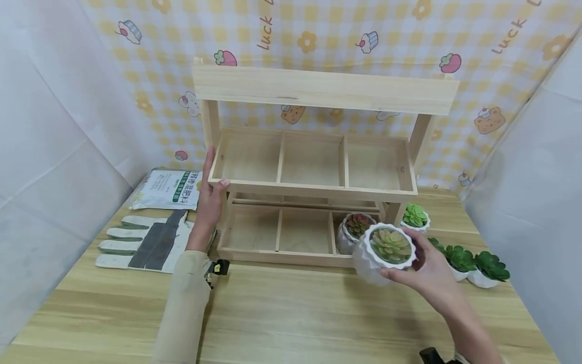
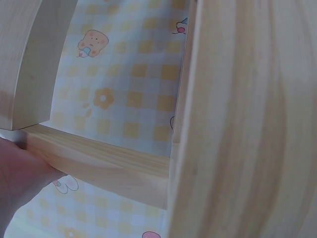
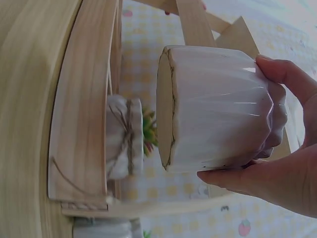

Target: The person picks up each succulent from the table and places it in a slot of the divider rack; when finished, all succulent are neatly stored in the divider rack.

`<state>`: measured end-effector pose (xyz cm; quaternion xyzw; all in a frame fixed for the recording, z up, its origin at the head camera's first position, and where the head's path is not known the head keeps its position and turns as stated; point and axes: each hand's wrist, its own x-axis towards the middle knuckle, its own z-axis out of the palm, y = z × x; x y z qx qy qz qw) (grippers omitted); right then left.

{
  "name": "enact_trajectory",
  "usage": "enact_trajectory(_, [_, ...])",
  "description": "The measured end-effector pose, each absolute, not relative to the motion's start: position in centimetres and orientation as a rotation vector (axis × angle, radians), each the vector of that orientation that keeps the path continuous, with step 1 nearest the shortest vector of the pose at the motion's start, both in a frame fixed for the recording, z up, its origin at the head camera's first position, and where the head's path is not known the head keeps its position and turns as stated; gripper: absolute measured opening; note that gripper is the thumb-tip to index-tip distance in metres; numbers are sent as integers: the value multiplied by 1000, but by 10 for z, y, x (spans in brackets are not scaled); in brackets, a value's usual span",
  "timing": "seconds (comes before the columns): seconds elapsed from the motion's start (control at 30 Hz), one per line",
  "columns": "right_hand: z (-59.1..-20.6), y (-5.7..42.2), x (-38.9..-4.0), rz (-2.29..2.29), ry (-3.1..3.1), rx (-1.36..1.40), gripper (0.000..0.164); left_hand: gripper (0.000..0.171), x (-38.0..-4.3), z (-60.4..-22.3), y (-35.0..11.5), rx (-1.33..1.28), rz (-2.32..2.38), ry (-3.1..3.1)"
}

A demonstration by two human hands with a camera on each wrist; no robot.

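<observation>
My left hand (image 1: 210,202) grips the left end of a two-tier wooden plant stand (image 1: 313,189), thumb at the upper tray's front corner. The left wrist view shows part of that hand (image 2: 27,173) against a wooden bar (image 2: 99,158). With thumb and fingers on either side of the rim, my right hand (image 1: 432,270) holds a potted succulent (image 1: 390,246) in a white scalloped pot, raised before the lower tray's right end. The right wrist view shows the pot's side and base (image 3: 218,109). Behind it, a reddish succulent (image 1: 356,225) in a twine-tied white pot sits in the lower right compartment.
Right of the stand are a bright green succulent (image 1: 415,216) and dark green ones (image 1: 488,268) in white pots. To the left lie a grey-and-white glove (image 1: 154,242) and a white printed bag (image 1: 168,189). A checked cloth (image 1: 309,30) hangs behind.
</observation>
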<state>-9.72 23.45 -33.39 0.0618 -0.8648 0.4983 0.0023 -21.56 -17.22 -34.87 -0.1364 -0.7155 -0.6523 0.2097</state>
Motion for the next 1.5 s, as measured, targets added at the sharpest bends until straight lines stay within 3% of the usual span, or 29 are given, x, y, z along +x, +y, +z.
enact_trajectory(0.2, [-336, 216, -96, 1728, -2649, 265, 80, 72, -211, -346, -170, -359, -1811, -1999])
enact_trajectory(0.53, [-341, 186, -103, 1754, -2654, 257, 85, 72, -211, -344, -170, -382, -1792, -1998])
enact_trajectory(1.5, [-373, 121, -141, 1857, -2473, 61, 88, 73, -211, -343, -169, -369, -1796, -2000])
